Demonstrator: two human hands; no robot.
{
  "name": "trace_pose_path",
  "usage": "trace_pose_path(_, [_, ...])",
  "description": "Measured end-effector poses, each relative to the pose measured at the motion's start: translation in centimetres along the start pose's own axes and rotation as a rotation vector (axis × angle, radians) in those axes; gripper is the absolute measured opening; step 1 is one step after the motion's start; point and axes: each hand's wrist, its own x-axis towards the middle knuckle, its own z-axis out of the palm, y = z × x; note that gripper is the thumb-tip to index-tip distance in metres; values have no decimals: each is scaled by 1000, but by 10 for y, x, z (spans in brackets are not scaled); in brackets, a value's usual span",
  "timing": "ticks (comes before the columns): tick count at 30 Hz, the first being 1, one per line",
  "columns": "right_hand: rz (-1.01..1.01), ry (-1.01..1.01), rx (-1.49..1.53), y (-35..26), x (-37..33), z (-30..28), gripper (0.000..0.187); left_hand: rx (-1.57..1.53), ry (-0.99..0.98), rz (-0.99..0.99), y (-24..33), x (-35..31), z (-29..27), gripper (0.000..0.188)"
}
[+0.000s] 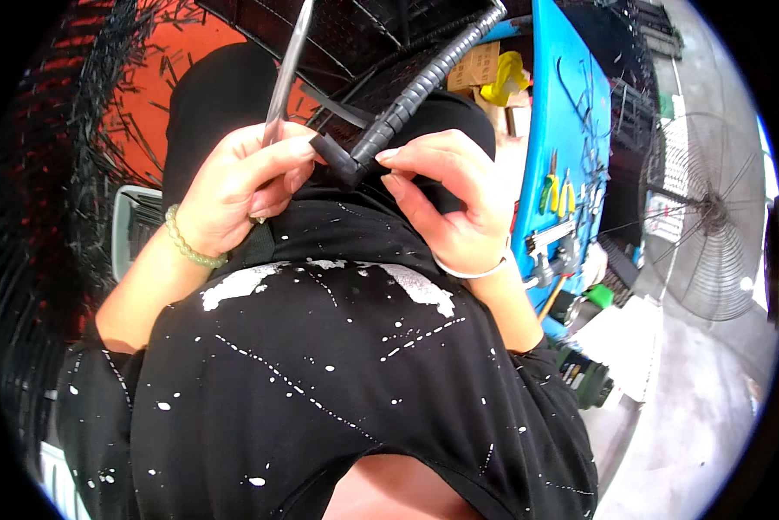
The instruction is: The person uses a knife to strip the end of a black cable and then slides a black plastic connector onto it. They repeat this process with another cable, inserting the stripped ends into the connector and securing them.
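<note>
My left hand (pixel 238 178) is closed around a slim metal rod (pixel 289 65) that points up and away. By its thumb and fingertip is the end of a flat black strip (pixel 333 158), which bends toward a bar (pixel 428 82) wrapped in overlapping black strip. My right hand (pixel 454 195) is beside the near end of this bar, with thumb and index finger curved and a small gap between their tips. Nothing shows between them. The wrapped bar slants up to the right over my lap and joins a dark frame (pixel 346 39).
On my right a blue board (pixel 571 113) holds yellow-handled pliers (pixel 565 198) and other metal tools. A large wire fan (pixel 710 208) stands farther right. Black strip scraps lie on an orange-red surface (pixel 142 130) to the left, near a grey bin (pixel 128 230). Cardboard (pixel 476 65) lies beyond my knee.
</note>
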Motion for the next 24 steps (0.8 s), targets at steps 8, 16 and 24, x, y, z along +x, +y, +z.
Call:
trace_pose_path(8, [-131, -268, -274, -11, 40, -8, 24, 161, 74, 158, 9, -7, 7, 18])
trace_pose_path(16, [-34, -480, -163, -18, 72, -17, 19, 195, -138, 339, 6, -14, 6, 23])
trace_pose_path(24, [87, -651, -75, -18, 87, -9, 12, -34, -423, 77, 5, -18, -2, 34])
